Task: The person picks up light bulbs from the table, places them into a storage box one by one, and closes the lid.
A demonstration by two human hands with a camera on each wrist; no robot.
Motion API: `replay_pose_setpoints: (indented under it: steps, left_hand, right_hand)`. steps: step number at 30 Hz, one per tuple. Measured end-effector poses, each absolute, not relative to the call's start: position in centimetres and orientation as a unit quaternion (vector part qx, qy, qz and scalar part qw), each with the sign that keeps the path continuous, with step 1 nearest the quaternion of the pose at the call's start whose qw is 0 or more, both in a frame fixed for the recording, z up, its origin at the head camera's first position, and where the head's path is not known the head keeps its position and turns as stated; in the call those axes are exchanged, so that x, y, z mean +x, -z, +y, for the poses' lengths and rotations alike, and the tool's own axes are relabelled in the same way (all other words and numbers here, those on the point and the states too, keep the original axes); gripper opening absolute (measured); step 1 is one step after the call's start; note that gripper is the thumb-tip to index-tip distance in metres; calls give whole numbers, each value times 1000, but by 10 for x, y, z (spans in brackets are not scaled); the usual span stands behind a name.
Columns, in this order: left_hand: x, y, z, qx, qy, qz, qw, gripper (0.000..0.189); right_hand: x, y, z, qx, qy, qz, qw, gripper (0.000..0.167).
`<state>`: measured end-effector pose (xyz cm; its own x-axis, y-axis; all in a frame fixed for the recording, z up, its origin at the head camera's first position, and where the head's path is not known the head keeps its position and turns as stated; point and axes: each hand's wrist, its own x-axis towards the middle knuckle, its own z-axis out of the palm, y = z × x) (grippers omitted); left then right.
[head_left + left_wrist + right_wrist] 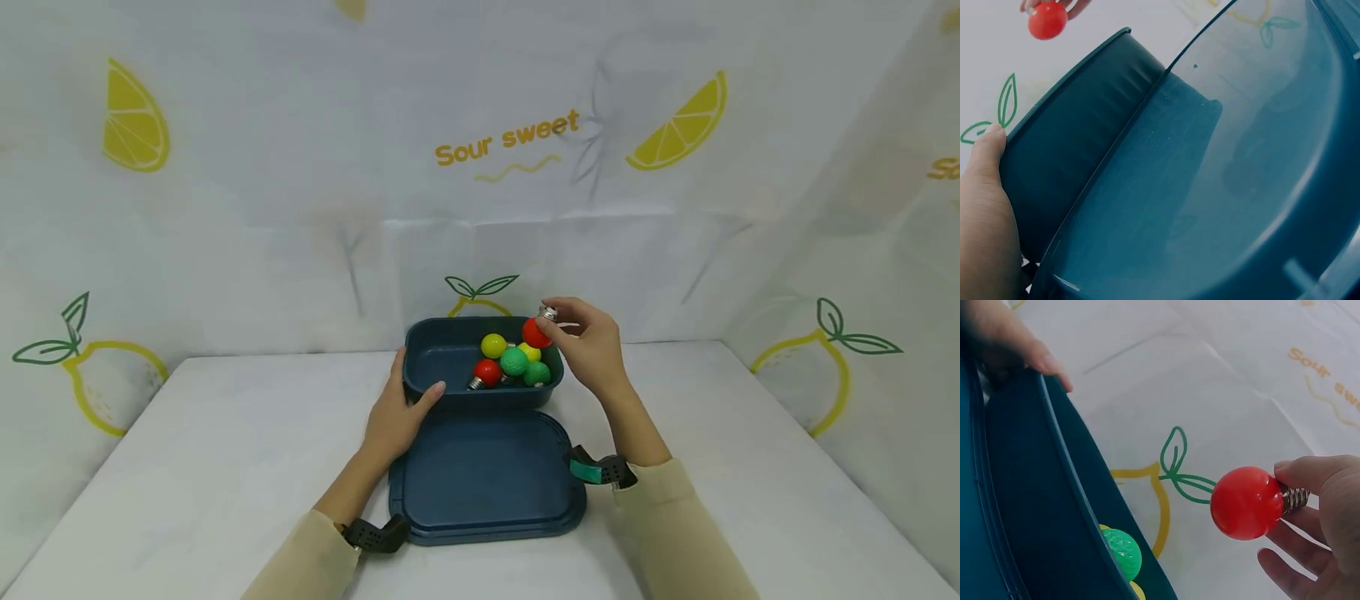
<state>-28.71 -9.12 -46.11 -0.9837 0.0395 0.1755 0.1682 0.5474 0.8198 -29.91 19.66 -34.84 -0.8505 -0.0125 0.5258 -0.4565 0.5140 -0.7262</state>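
My right hand (596, 350) pinches a red light bulb (1246, 503) by its silver screw base, over the right part of a dark blue plastic box (442, 362). The thumb and fingers are at the base, and the round red globe points away from the palm in the right wrist view. On the box's left end, my left hand (392, 421) holds the wall, thumb over the front rim and fingers along the side. Inside, toward the right, lie several bulbs: a red bulb (487, 372), a green bulb (513, 362), a yellow bulb (493, 346) and others.
A dark blue lid (487, 475) lies flat on the white table (247, 450), directly in front of the box. Behind the box rises a white backdrop (300, 250) printed with lemons. Each wrist wears a black strap, such as the right strap (600, 468).
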Motion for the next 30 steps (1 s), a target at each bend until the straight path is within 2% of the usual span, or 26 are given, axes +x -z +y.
replay_pose_setpoints:
  steps: [5, 20, 30]
  left_hand:
    - [-287, 462, -93, -66, 471, -877, 69, 98]
    - [-286, 460, -94, -58, 470, -878, 69, 96]
    - [-287, 460, -93, -57, 469, -878, 70, 96]
  right_hand:
    - [-302, 355, 194, 154, -464, -842, 227, 28]
    - [-309, 377, 193, 173, -386, -896, 132, 23]
    - [-311, 390, 188, 177, -351, -914, 98, 24]
